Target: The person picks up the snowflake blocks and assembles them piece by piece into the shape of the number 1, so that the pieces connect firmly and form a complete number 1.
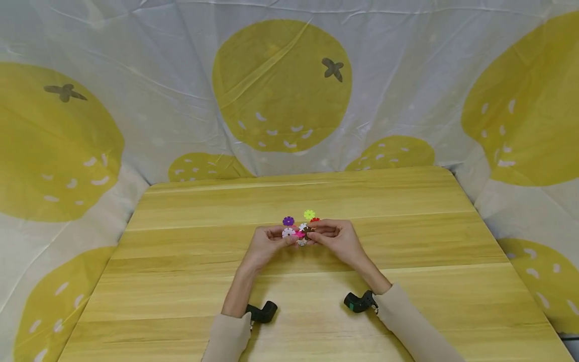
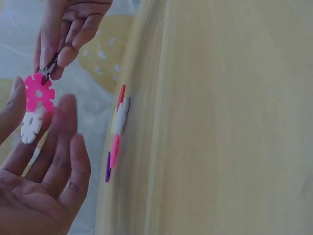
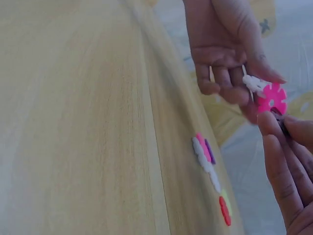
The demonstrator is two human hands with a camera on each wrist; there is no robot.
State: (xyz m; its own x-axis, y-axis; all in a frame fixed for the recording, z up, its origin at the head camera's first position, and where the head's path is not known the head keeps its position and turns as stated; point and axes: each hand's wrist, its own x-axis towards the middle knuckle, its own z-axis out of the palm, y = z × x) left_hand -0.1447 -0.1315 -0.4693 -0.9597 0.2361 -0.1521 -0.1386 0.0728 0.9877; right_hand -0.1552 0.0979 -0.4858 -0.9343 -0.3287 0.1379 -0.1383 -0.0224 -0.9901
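Above the table, my left hand (image 1: 264, 246) holds a white notched plastic disc (image 2: 32, 125) between thumb and fingers. A bright pink disc (image 2: 40, 93) is joined to the white one's edge. From the other side my right hand (image 1: 341, 241) pinches a dark brown disc (image 3: 279, 121) between thumb and index finger, its edge against the pink disc. Whether its notch sits in the pink disc's notch I cannot tell. The left hand's other fingers (image 2: 63, 142) are spread behind the pieces, slightly blurred.
Loose notched discs lie on the wooden table (image 1: 181, 281) just beyond the hands: purple (image 1: 288, 221), yellow-green (image 1: 309, 214), red (image 1: 315, 219), pink (image 2: 115, 151) and white (image 2: 123, 116). A white cloth with yellow fruit prints (image 1: 280, 85) hangs behind the table. Black wrist-worn devices (image 1: 264, 312) stick out near both sleeves.
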